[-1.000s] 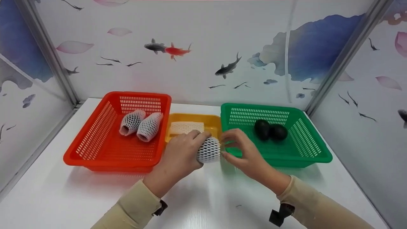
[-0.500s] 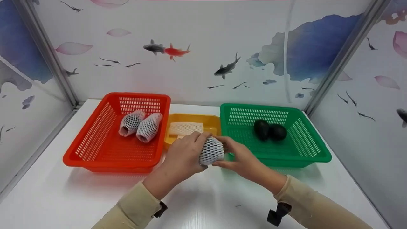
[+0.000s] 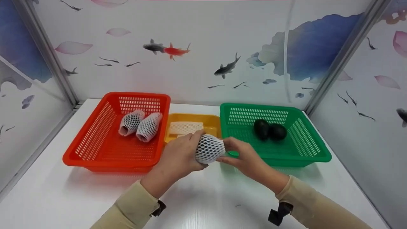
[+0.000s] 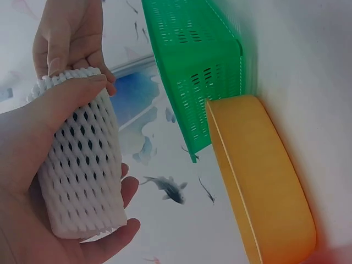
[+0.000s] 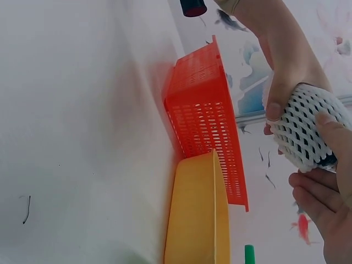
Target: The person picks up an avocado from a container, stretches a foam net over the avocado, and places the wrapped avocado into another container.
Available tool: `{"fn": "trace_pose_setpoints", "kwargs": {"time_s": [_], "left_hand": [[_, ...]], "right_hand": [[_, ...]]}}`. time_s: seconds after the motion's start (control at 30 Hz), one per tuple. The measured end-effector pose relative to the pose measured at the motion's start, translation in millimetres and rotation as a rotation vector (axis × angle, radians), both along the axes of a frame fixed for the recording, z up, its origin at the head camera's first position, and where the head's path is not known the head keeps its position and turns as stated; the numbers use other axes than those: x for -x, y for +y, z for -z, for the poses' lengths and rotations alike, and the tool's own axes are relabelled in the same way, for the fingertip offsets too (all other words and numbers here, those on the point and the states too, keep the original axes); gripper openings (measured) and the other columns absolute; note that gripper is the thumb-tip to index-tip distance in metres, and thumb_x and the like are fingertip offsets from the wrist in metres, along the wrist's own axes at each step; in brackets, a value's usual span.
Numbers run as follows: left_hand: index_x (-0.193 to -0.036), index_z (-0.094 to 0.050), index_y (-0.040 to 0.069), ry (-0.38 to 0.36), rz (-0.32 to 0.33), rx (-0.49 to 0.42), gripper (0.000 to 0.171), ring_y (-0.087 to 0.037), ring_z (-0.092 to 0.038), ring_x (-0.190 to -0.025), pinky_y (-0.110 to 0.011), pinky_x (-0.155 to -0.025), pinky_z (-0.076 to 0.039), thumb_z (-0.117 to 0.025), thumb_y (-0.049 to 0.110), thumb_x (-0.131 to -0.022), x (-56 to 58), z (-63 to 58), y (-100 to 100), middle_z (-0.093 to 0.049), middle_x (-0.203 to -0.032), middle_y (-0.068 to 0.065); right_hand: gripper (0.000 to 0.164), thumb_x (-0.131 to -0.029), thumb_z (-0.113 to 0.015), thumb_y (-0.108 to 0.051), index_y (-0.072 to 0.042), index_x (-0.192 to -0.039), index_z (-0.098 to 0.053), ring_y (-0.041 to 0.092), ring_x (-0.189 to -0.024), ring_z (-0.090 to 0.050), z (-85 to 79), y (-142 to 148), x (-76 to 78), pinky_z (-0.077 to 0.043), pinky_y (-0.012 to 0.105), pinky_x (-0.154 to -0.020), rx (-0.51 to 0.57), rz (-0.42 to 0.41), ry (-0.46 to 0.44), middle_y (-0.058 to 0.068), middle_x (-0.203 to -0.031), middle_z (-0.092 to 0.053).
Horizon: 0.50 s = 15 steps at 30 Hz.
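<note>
My left hand (image 3: 181,151) grips a white foam net sleeve (image 3: 210,149) in the middle of the head view, raised over the front of the table. Something dark fills the sleeve and shows through its mesh; its dark end (image 5: 328,161) peeks out in the right wrist view. At the sleeve's right-hand end, my right hand (image 3: 246,156) pinches the rim between thumb and fingers. Two dark, oval, avocado-like fruits (image 3: 261,129) lie in the green basket (image 3: 305,136). Two net-covered pieces (image 3: 149,127) rest side by side in the red basket (image 3: 117,154).
Between the baskets stands a shallow yellow tray (image 3: 211,119) with flat foam net sleeves (image 3: 187,128) in it, partly hidden behind my left hand. Printed walls (image 3: 197,79) close off the back and both sides of the white table (image 3: 203,203).
My right hand came left to the sleeve's end and took hold of it, then shifted slightly right. The sleeve has tilted a little in my left hand. Baskets and tray stay put.
</note>
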<state>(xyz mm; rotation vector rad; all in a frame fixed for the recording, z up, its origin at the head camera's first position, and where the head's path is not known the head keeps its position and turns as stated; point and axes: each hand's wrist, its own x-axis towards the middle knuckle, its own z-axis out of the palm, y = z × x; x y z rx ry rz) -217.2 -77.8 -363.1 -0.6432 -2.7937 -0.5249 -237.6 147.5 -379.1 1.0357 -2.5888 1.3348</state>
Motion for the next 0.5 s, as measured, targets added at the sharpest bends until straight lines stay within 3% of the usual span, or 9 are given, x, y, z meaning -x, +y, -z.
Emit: {"fn": "trace_pose_setpoints", "kwargs": {"time_s": [0.2, 0.37, 0.5], "left_hand": [[-0.145, -0.039, 0.019, -0.038, 0.006, -0.026, 0.097, -0.021, -0.055, -0.104, -0.040, -0.084, -0.054, -0.091, 0.036, -0.065, 1.0, -3.1, 2.4, -0.058, -0.121, -0.003], [-0.150, -0.030, 0.023, -0.115, 0.007, -0.009, 0.105, -0.022, -0.051, -0.112, -0.041, -0.086, -0.053, -0.092, 0.027, -0.066, 1.1, -6.4, 2.8, -0.053, -0.128, -0.004], [-0.149, -0.029, 0.021, -0.164, -0.025, -0.049, 0.102, -0.023, -0.050, -0.114, -0.042, -0.086, -0.054, -0.091, 0.023, -0.068, 1.2, -9.0, 2.2, -0.052, -0.129, -0.005]], "right_hand": [[0.032, -0.086, -0.073, -0.014, -0.010, -0.115, -0.061, 0.014, -0.100, -0.065, 2.5, 1.9, 2.3, -0.052, 0.038, -0.091, 0.018, 0.002, 0.019, -0.002, -0.110, -0.068], [0.027, -0.087, -0.072, -0.010, -0.010, -0.112, -0.063, 0.015, -0.099, -0.066, 6.1, 4.9, 5.2, -0.053, 0.035, -0.087, 0.033, 0.002, 0.030, -0.001, -0.110, -0.068], [0.033, -0.087, -0.073, -0.009, -0.011, -0.117, -0.061, 0.013, -0.099, -0.065, 7.2, 5.8, 7.0, -0.053, 0.034, -0.088, 0.052, 0.028, 0.020, -0.003, -0.113, -0.067]]}}
